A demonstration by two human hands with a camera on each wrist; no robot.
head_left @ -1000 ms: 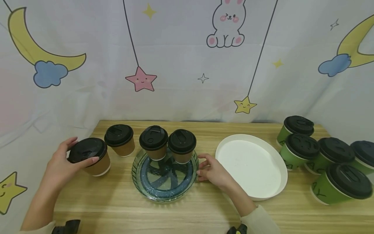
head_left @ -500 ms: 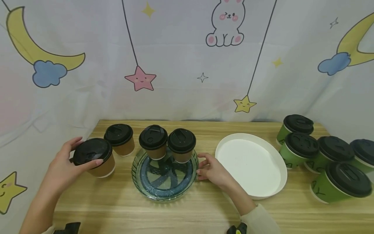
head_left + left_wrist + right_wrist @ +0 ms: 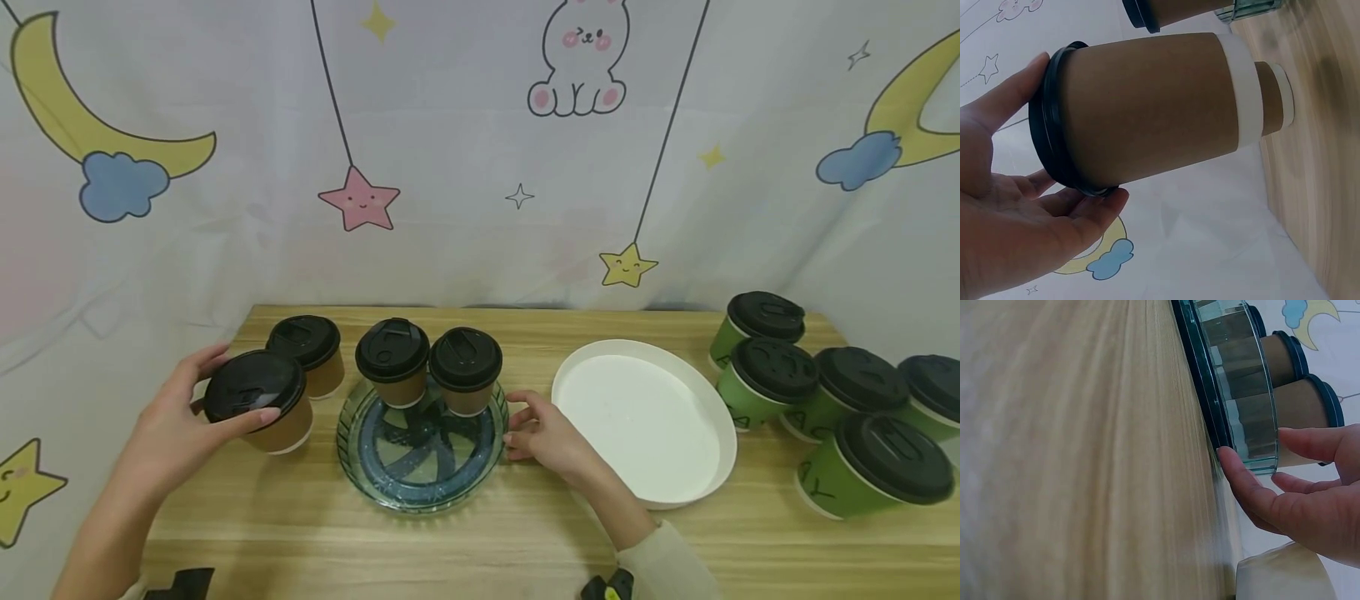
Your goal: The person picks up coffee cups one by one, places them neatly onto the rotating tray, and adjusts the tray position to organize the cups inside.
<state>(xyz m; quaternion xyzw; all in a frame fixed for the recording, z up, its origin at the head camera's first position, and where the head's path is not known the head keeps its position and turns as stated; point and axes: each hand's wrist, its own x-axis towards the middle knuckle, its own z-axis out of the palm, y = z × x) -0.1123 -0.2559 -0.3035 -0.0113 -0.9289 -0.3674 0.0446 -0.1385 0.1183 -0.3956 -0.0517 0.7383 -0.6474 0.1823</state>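
Note:
My left hand (image 3: 176, 425) grips a brown paper coffee cup (image 3: 281, 425) from above, thumb and fingers spread round its black lid (image 3: 1054, 119). In the left wrist view, the cup's white-banded base shows clear of the table. At centre, a greenish clear glass dish (image 3: 423, 497) holds two lidded brown cups, a left one (image 3: 401, 390) and a right one (image 3: 465, 400), standing upright toward its back. My right hand (image 3: 551, 442) holds the dish's right side; in the right wrist view its thumb (image 3: 1300, 440) is at the rim and a finger (image 3: 1235, 469) reaches the base.
Another lidded brown cup (image 3: 322, 375) stands behind the held one. Right of the dish lies a round white tray (image 3: 720, 467). Several green cups with black lids, one in front (image 3: 840, 479), stand at the far right. A patterned white curtain (image 3: 450, 267) hangs behind the wooden table (image 3: 352, 558).
My left hand has carried the brown cup a little to the right, toward the dish, and it now overlaps the cup behind. The right hand has stayed at the dish.

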